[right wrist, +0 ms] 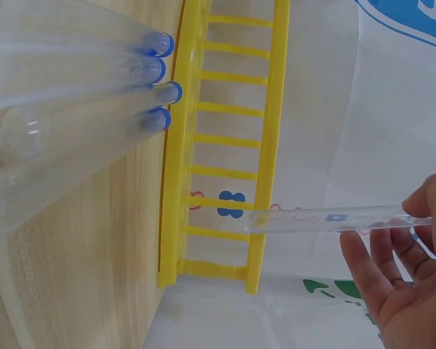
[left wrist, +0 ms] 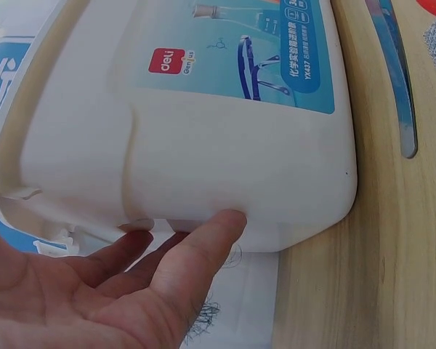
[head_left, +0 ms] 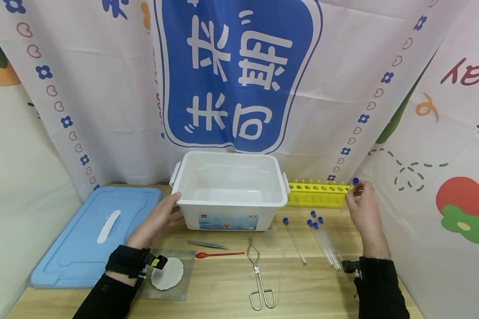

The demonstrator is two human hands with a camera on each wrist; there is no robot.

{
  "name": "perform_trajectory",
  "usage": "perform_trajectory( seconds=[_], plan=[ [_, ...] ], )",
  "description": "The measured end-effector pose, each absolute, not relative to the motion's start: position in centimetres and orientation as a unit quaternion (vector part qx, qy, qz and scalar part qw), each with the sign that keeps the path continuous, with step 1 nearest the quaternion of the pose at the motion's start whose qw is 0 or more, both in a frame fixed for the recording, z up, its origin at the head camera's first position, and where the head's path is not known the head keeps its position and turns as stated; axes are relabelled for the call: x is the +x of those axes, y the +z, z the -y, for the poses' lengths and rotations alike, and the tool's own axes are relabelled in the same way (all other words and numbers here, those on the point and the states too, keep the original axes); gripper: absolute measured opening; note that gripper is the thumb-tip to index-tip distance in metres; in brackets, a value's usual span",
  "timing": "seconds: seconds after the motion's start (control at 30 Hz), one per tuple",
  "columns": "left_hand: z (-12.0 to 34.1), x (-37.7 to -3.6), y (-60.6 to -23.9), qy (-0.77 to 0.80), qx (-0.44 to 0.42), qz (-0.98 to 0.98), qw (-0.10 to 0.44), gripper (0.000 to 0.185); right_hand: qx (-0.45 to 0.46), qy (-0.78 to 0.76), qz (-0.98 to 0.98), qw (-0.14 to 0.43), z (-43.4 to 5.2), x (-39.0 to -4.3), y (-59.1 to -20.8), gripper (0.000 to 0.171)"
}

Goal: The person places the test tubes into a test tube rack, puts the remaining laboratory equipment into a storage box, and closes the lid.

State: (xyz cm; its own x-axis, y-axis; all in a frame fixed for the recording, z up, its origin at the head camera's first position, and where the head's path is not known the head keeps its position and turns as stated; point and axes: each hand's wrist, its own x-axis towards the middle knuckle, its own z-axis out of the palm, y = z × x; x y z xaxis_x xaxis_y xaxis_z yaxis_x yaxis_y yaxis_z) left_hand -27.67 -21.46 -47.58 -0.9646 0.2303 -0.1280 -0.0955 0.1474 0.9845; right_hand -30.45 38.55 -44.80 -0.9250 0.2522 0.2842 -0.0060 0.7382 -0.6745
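Note:
My right hand (head_left: 364,217) pinches a clear test tube (right wrist: 309,219) with a blue cap (head_left: 355,180) between thumb and fingers. In the right wrist view the tube's lower end overlaps the top rail of the yellow test tube rack (head_left: 317,200), near the rack's right end. At the left side of a white plastic bin (head_left: 191,218), my left hand (head_left: 155,218) rests its fingertips against the wall, the fingers fairly straight. Several more blue-capped test tubes (head_left: 323,243) lie on the table in front of the rack, with one tube (head_left: 295,241) apart from them.
A blue lid (head_left: 76,248) lies left of the bin. In front are tweezers (head_left: 207,244), a red spoon (head_left: 219,254), metal tongs (head_left: 258,277), a thin glass rod (head_left: 281,274) and a wire gauze (head_left: 181,288) with a white disc. Printed cloth hangs behind and beside the table.

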Motion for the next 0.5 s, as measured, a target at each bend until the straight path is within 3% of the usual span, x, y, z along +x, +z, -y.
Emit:
perform_trajectory(
  seconds=[0.5],
  plan=[
    [21.4,-28.0,-47.7,0.652,0.040,-0.746,0.127,0.083,-0.093,0.368,0.899,0.219,-39.6,-33.4,-42.8,0.046]
  ],
)
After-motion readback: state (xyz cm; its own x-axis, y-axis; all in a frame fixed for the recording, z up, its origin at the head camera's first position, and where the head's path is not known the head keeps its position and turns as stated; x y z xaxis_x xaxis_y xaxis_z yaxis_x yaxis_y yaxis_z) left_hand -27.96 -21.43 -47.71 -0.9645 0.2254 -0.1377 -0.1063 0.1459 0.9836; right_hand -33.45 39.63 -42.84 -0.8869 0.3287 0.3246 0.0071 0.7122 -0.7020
